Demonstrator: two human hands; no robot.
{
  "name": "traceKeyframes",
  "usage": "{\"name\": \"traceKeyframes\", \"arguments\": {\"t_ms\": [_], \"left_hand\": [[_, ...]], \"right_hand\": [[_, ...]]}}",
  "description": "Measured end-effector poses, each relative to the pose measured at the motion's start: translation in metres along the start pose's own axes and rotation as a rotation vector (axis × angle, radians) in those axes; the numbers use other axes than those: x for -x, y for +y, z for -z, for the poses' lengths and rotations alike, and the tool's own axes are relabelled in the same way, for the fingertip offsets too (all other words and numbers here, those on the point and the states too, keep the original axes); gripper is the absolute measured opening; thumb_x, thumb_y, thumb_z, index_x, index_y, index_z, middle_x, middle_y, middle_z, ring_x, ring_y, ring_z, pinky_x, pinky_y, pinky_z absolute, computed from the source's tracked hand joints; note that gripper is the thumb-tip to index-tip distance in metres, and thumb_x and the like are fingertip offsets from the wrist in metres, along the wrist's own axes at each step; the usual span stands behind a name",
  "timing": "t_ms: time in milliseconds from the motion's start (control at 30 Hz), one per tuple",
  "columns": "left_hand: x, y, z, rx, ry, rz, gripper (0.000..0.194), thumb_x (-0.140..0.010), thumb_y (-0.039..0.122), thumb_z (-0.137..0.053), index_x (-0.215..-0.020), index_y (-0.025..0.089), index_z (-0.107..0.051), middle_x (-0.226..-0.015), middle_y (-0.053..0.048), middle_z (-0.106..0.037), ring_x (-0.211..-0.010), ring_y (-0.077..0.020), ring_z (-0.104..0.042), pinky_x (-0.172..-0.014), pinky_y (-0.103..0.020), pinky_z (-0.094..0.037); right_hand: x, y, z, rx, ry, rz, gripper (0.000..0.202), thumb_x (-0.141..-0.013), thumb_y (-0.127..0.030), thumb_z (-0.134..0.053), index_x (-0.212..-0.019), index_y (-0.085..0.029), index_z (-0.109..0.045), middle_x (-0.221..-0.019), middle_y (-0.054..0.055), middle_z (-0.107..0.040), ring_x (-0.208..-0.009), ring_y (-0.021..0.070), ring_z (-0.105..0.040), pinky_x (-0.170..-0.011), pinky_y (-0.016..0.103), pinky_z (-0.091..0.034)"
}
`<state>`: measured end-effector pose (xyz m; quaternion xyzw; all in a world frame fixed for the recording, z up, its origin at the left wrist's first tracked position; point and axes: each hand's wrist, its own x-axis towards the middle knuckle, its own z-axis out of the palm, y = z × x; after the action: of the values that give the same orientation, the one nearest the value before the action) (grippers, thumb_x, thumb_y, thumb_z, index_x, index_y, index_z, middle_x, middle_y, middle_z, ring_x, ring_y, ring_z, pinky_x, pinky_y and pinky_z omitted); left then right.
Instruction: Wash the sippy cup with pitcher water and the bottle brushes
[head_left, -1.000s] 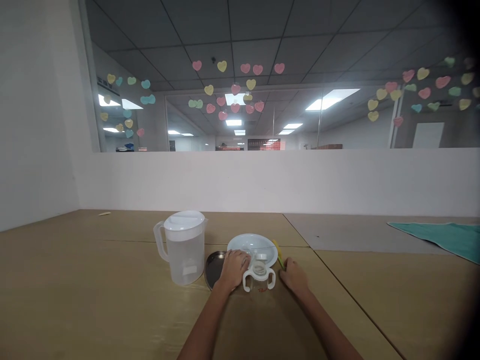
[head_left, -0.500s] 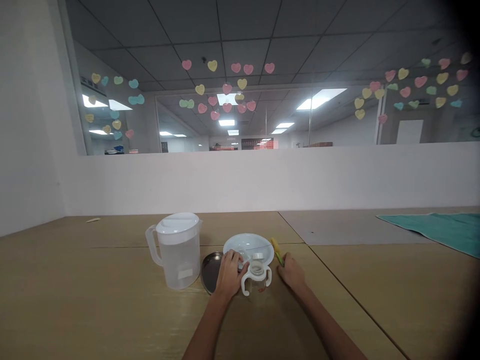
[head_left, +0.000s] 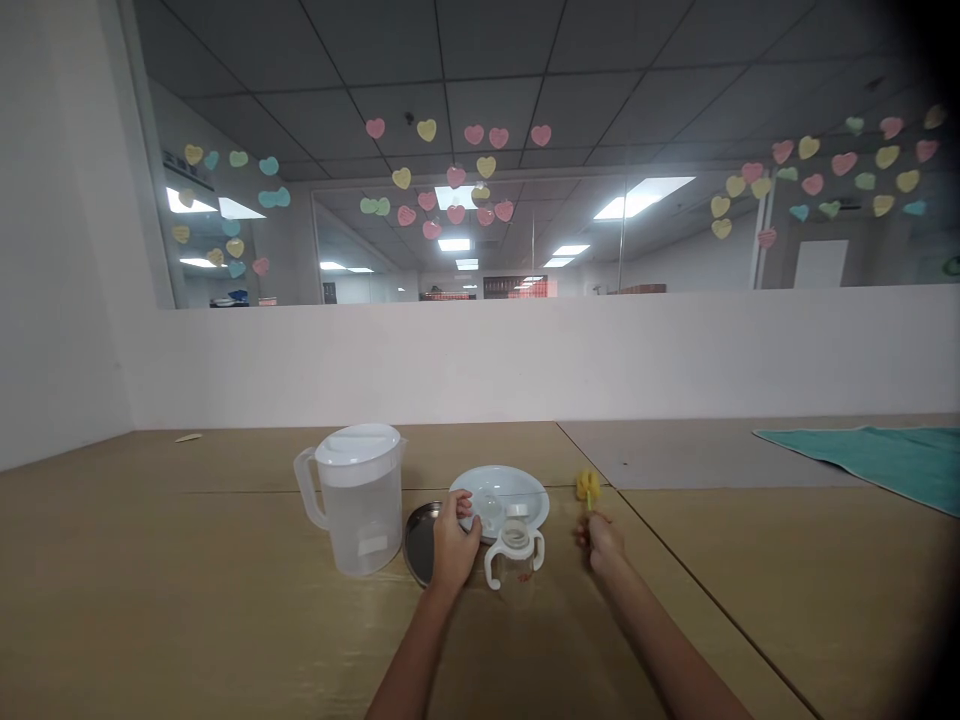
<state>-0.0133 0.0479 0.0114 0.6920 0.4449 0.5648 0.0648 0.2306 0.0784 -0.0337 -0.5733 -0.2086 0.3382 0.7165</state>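
Note:
My right hand [head_left: 604, 543] is closed round the green handle of a bottle brush with a yellow sponge head [head_left: 588, 485], held to the right of the plate. My left hand [head_left: 456, 545] is open, fingers loosely bent, by the near left rim of a white plate [head_left: 541, 492]. On that plate lie a clear dome-shaped cap [head_left: 489, 508] and a white ring [head_left: 517, 511]. Between my hands, a clear baby bottle [head_left: 516, 565] with two white handles stands upright and uncapped. Part of a round metal tray [head_left: 421, 540] is hidden behind my left hand.
A clear plastic pitcher [head_left: 364, 515] with a white lid stands left of the tray. A teal cloth [head_left: 885, 455] lies at the far right, beyond a grey mat [head_left: 675, 455]. The table meets a white wall [head_left: 480, 365] below a window.
My right hand has moved right with the brush, whose head has turned upright. My left hand has drawn slightly away from the cap on the plate, its fingers lifted.

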Motion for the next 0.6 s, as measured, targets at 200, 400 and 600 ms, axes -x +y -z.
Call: {"name": "traceKeyframes", "arguments": {"t_ms": [200,400,600], "left_hand": [[0.001,0.005,0.010,-0.156,-0.144,-0.072,0.015,-0.080,0.025,-0.047,-0.077,0.019,-0.060,-0.078,-0.002,-0.060,-0.080,-0.0177,-0.054,-0.075,-0.030,-0.038],[0.003,0.016,0.021,-0.313,-0.212,-0.111,0.028,-0.084,0.031,-0.043,-0.070,0.022,-0.065,-0.077,-0.003,-0.063,-0.081,-0.0198,-0.053,-0.074,-0.032,-0.033],[0.005,0.013,0.022,-0.203,-0.259,-0.104,0.030,-0.083,0.023,-0.038,-0.073,0.020,-0.066,-0.075,-0.003,-0.067,-0.079,-0.0187,-0.057,-0.078,-0.032,-0.035]], "right_hand": [[0.002,-0.009,0.001,-0.127,0.166,-0.090,0.020,-0.070,-0.031,-0.057,-0.077,-0.021,-0.041,-0.044,-0.011,-0.039,-0.031,0.0064,-0.040,-0.030,0.017,-0.030],[0.011,-0.016,-0.001,-0.187,0.159,-0.068,0.018,-0.069,-0.021,-0.055,-0.082,-0.021,-0.042,-0.047,-0.012,-0.043,-0.031,0.0052,-0.040,-0.030,0.016,-0.029],[0.011,-0.015,-0.002,-0.197,0.155,-0.065,0.017,-0.068,-0.022,-0.055,-0.080,-0.021,-0.043,-0.048,-0.012,-0.043,-0.031,0.0050,-0.040,-0.030,0.016,-0.029]]}}
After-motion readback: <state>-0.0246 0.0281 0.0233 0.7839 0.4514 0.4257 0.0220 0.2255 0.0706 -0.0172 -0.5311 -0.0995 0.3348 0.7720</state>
